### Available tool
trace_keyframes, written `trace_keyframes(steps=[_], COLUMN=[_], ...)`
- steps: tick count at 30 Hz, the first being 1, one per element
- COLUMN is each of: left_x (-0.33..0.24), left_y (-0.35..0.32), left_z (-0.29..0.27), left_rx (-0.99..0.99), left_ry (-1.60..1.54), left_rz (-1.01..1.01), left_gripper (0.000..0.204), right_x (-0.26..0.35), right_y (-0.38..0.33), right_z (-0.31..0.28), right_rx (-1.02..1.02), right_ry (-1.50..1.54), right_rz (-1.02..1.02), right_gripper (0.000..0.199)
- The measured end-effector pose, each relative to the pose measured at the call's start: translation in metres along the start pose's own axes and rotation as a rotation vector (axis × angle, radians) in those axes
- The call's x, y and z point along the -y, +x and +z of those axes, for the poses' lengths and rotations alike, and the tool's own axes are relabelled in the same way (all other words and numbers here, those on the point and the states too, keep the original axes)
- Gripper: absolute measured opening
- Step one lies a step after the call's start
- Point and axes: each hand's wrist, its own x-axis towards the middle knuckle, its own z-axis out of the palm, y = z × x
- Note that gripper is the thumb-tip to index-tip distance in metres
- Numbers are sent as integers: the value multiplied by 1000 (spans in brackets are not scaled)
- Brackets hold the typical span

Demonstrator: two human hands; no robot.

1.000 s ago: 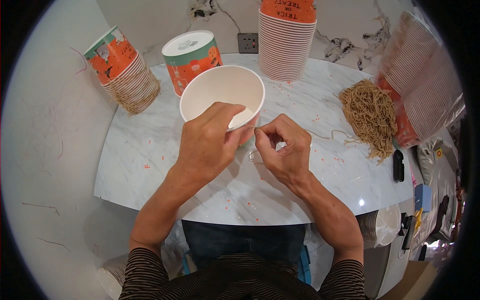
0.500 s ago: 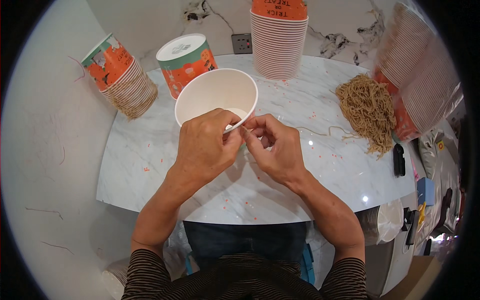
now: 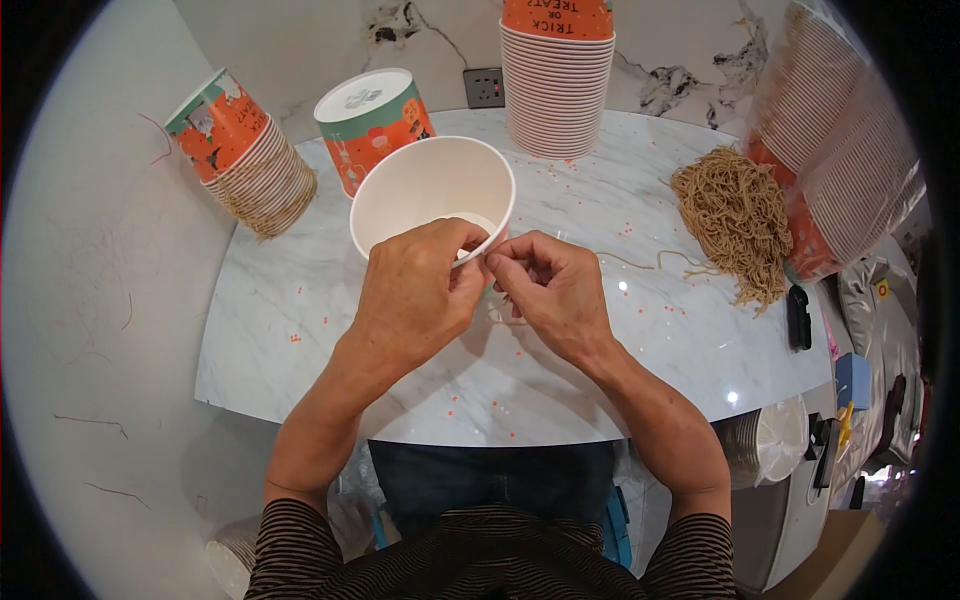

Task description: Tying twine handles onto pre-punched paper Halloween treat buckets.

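Note:
A white-lined paper bucket [image 3: 400,195] is tilted, its mouth facing me, near the middle of the marble-patterned table. My left hand [image 3: 415,280] is closed on its near rim, fingers inside the mouth and thumb outside. Just right of it, at the outer side of the rim, my right hand [image 3: 555,295] pinches a thin tan string. A short bit of that string hangs below the right fingers. Another tan string [image 3: 628,263] runs from behind my right hand toward a tangled pile of tan strings [image 3: 735,225]. The fingertips partly hide the string at the rim.
An upside-down orange and green bucket [image 3: 370,130] stands behind. Further left is a string-wrapped bucket stack [image 3: 245,160]; a tall stack [image 3: 558,90] stands at the back. Plastic-wrapped stacks [image 3: 850,170] and a black tool [image 3: 798,318] are at right. Orange specks dot the table [image 3: 680,370].
My right fingers have drawn into a tighter pinch beside the rim, and a string end now shows beneath them. The bucket and left hand have hardly moved.

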Motion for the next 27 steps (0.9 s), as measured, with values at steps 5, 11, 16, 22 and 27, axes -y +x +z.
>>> trace_keyframes(steps=[5, 11, 16, 22, 27], left_x=[-6, -7, -6, -7, -9], left_y=[3, 4, 5, 5, 4], left_z=[-1, -2, -5, -4, -3], left_rx=[19, 81, 63, 60, 70], left_ry=[-35, 48, -12, -8, 4], left_rz=[8, 7, -80, -104, -104], left_gripper=[23, 28, 29, 29, 28], right_x=[-2, 1, 2, 7, 2], right_y=[0, 0, 0, -2, -2], right_z=[1, -1, -3, -1, 0], right_rx=[-49, -97, -104, -115, -137], right_ry=[36, 7, 2, -34, -73], right_rz=[-41, 5, -18, -42, -79], right_gripper=[16, 15, 15, 16, 16])
